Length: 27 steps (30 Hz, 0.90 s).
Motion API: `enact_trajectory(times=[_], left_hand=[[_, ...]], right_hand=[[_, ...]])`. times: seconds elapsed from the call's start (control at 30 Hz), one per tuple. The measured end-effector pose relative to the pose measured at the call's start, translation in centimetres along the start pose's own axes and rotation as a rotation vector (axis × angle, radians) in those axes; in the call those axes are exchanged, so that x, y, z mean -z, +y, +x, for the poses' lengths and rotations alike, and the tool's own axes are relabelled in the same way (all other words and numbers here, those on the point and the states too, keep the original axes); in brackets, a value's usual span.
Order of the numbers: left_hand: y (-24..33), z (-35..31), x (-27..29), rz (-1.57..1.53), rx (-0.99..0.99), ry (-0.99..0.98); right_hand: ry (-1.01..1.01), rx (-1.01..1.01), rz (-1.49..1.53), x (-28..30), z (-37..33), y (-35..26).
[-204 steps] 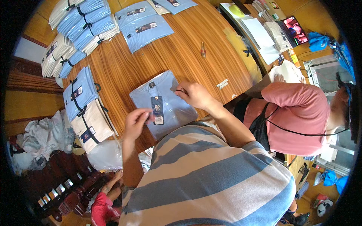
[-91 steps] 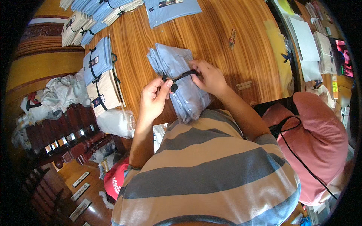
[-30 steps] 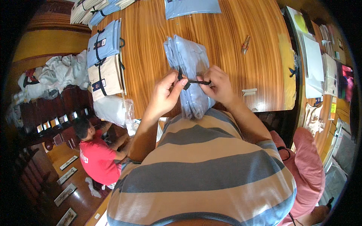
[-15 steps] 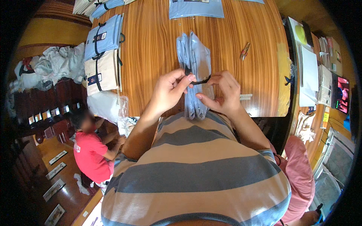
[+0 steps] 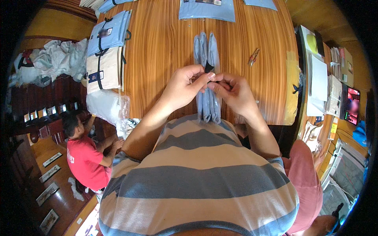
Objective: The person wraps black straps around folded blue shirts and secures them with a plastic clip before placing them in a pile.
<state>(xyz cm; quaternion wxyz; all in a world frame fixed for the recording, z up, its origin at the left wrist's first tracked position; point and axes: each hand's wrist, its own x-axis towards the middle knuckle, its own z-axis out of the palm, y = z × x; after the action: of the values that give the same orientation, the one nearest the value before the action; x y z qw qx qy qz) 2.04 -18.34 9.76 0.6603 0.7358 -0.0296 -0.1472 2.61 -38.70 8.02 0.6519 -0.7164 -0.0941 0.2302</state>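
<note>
A bundle of folded light blue cloth packets [image 5: 208,105] in clear plastic stands on edge at the table's near side, close to my shirt. A black fabric strap [image 5: 209,67] crosses its top. My left hand [image 5: 186,87] pinches the strap between thumb and fingers just above the bundle. Right against it, my right hand [image 5: 235,93] has its thumb and fingers closed on the strap's other part. The fingers hide most of the strap, so whether it is knotted cannot be seen.
Strapped packs, one blue [image 5: 112,36] and one cream [image 5: 105,74], lie along the table's left edge above clear plastic bags [image 5: 105,107]. Small thread snips [image 5: 254,57] rest at right. Another blue pack [image 5: 206,11] lies far ahead. A person in red [image 5: 84,161] sits at left.
My hands have come together over the bundle. The strap was stretched between them as a loose length; now it is gathered between my fingertips. My right fingers have closed from a looser curl.
</note>
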Motion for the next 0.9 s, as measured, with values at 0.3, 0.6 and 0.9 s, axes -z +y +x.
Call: enact_trajectory(times=[0.3, 0.6, 0.9], left_hand=[[-1.2, 0.9, 0.9, 0.702, -0.772, 0.107], [-1.8, 1.4, -0.6, 0.68, -0.79, 0.206], [-3.1, 0.9, -2.5, 0.31, -0.626, 0.297]], right_hand=[[-0.236, -0.002, 0.24, 1.4, 0.2, 0.5], [-0.114, 0.431, -0.729, 2.4, 0.7, -1.8], [0.095, 0.993, -1.242, 3.4, 1.2, -1.7]])
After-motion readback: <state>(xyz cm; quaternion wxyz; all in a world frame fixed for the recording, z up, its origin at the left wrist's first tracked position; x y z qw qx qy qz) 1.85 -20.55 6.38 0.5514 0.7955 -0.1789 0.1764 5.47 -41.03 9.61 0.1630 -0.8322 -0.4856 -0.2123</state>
